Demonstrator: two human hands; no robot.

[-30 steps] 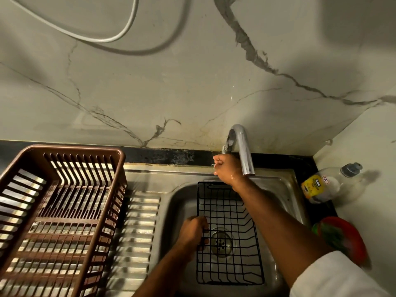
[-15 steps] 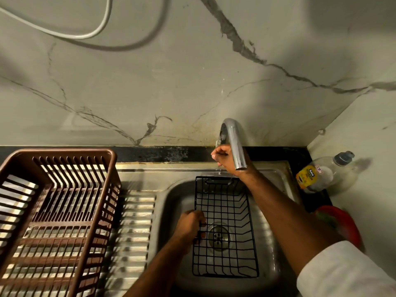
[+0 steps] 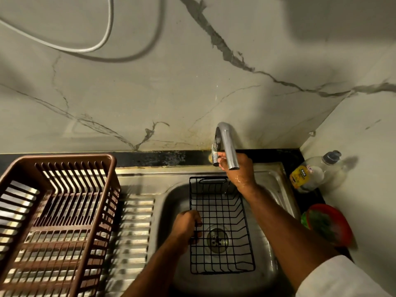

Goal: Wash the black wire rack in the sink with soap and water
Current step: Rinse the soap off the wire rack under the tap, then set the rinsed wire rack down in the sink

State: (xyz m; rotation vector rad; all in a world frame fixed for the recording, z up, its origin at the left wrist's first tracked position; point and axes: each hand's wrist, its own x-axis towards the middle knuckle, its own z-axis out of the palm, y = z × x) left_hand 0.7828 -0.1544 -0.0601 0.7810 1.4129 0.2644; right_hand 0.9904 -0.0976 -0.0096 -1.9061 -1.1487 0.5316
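Note:
The black wire rack point(image 3: 222, 256) lies flat in the steel sink point(image 3: 167, 202), over the drain. My left hand point(image 3: 186, 227) grips the rack's left edge, fingers curled through the wires. My right hand point(image 3: 237, 170), wet, is closed around the tap handle point(image 3: 215, 156) at the base of the chrome tap point(image 3: 227, 144), whose spout points down over the rack's far end. A few drops fall below the spout. A clear dish soap bottle point(image 3: 315, 172) with a yellow label lies at the right of the sink.
A brown plastic dish basket point(image 3: 57, 221) sits on the ribbed steel drainboard point(image 3: 132, 230) at the left. A red bowl holding a green scrubber point(image 3: 330, 224) stands on the black counter at the right. A marble wall rises behind, with a white cable point(image 3: 102, 39) hanging on it.
My right hand has stayed on the tap handle and my left on the rack's left edge. The view has shifted slightly; drops now fall under the spout.

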